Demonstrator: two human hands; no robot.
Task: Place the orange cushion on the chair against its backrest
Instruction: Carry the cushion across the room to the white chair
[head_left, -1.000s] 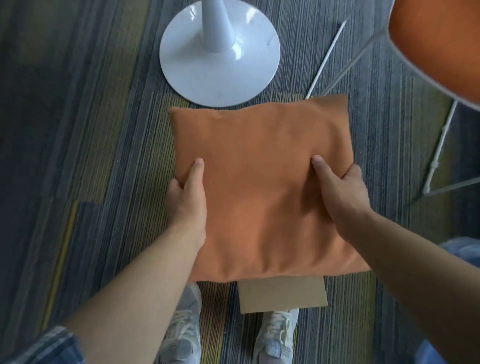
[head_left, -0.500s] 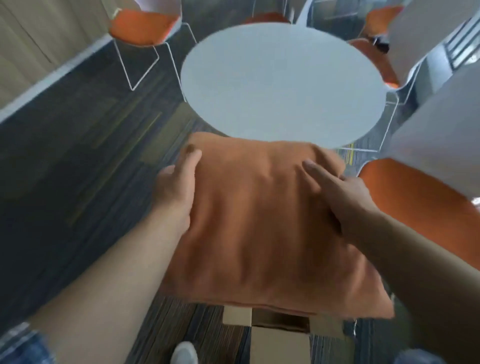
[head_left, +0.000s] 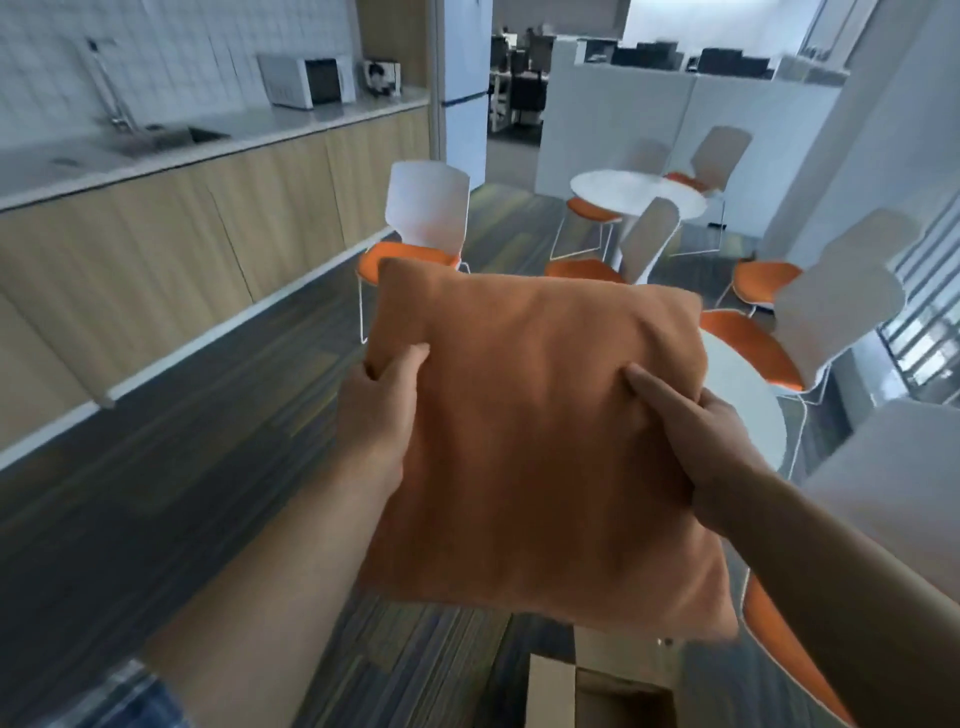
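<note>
Orange fabric cushion (head_left: 540, 441), square-ish & soft, is held up in the air in front of the person, centre of the head view, over striped grey carpet (head_left: 208, 519). It touches no chair. Broad face is turned toward the camera, tilted back w/ the top edge farther away & higher; bottom edge hangs low near an open brown cardboard box (head_left: 587, 691) on the floor. No clear long axis, sides look abt equal; the whole thing is rotated slightly clockwise, top-left corner pointing up toward a white-backed chair w/ orange seat (head_left: 423, 228).

Left hand (head_left: 382, 410) is clamped on the cushion's left edge, thumb pressed into the front face, fingers hidden behind. Right hand (head_left: 696, 441) grips the right edge the same way, thumb on front making a dent & creases in the fabric.

Behind the cushion, a round white table (head_left: 743, 410) shows at the right, partly hidden. A second orange-seat chair (head_left: 810, 332) stands beyond that table, right of the cushion. Another orange seat edge (head_left: 779, 649) shows at lower right, under the right forearm. Wood-front counter (head_left: 182, 208) runs along the left wall.
</note>
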